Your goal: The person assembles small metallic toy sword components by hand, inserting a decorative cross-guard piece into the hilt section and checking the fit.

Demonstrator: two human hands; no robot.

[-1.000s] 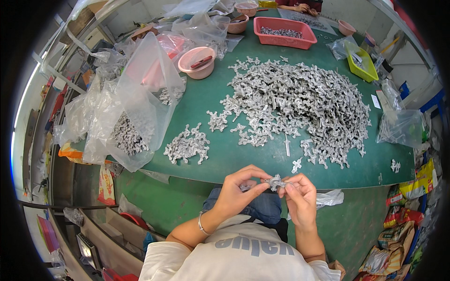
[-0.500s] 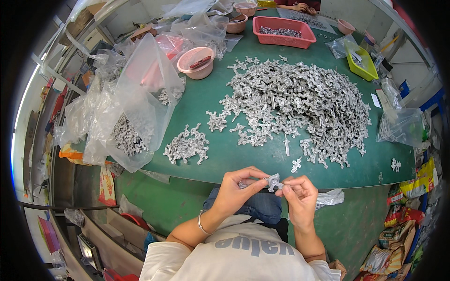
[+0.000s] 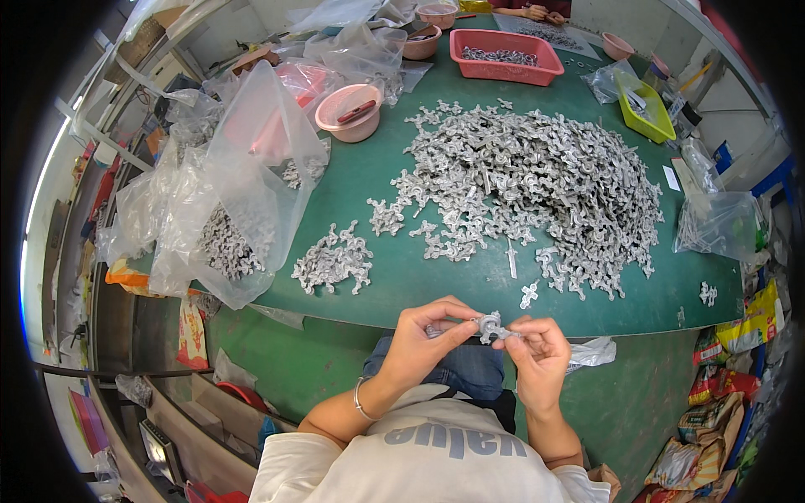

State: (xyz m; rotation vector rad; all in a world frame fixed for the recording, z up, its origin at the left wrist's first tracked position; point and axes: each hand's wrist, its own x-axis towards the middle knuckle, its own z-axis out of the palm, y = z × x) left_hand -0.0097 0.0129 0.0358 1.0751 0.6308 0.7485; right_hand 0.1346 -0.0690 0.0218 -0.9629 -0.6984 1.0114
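A small grey metal casting with curved arms (image 3: 490,328) is held just off the table's front edge. Thumb and fingers of my left hand (image 3: 429,337) pinch its left side, and a bit of grey metal also shows between those fingers. My right hand (image 3: 541,356) is closed on its right end with thumb and fingertips. Beyond my hands lies a single cross-shaped casting (image 3: 529,294) on the green table. A large heap of similar castings (image 3: 537,176) spreads behind it, with a smaller pile (image 3: 334,258) to the left.
Clear plastic bags (image 3: 251,184) with castings cover the left side. A pink bowl (image 3: 350,126) holds a red-handled tool. Farther back stand a pink tray (image 3: 511,74) of metal pieces and a yellow-green basket (image 3: 646,117). Another person's hands (image 3: 541,13) show at the far edge.
My right fingers have shifted slightly on the casting, and a little more of its right end shows at the fingertips. My left hand looks the same.
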